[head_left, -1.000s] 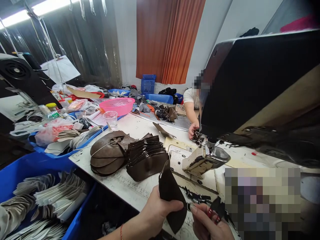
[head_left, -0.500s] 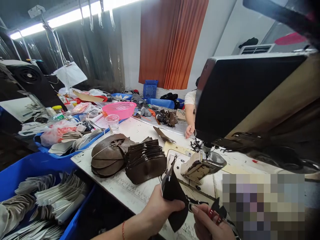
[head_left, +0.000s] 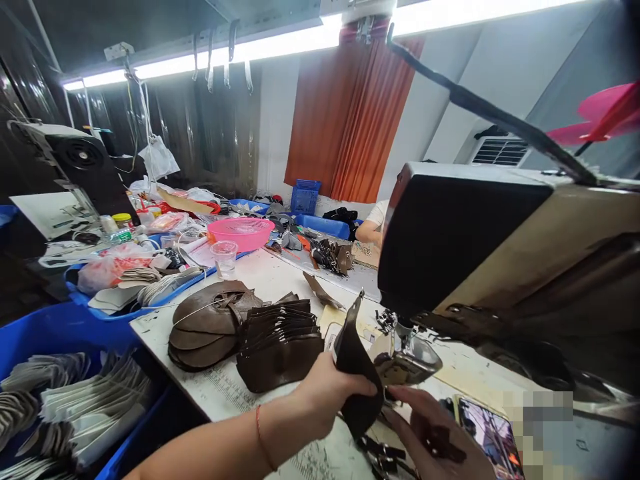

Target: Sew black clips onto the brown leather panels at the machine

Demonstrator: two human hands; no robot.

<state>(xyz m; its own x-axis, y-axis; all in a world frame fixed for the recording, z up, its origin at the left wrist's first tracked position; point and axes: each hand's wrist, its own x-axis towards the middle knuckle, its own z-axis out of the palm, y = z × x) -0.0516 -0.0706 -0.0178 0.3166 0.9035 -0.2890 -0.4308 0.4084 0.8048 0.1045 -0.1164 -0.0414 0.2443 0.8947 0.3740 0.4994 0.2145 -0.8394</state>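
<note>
My left hand (head_left: 325,397) is closed on a curved dark brown leather piece (head_left: 356,353), thumb on its face, holding it upright in front of the sewing machine (head_left: 465,247). At the piece's right edge are the thumb and forefinger of my right hand (head_left: 417,417); whether they pinch the edge is unclear. A dark red object (head_left: 443,445), blurred, lies in my right palm under the curled fingers. Below the piece hang small black straps (head_left: 383,455). Left of my hands, a stack of dark brown leather pieces (head_left: 280,363) sits beside a pile of rounded brown pieces (head_left: 205,333).
A phone (head_left: 493,437) lies right of my right hand. Beyond the stacks are a clear plastic cup (head_left: 225,259) and a pink basket (head_left: 243,230). A blue bin (head_left: 30,320) of pale cut pieces stands at left. Another person's arm (head_left: 370,230) shows behind the machine.
The view has shifted, bringing the phone into sight. My left hand still holds the leather piece. My right fingers have moved from a small strap with a metal ring to the piece's edge.
</note>
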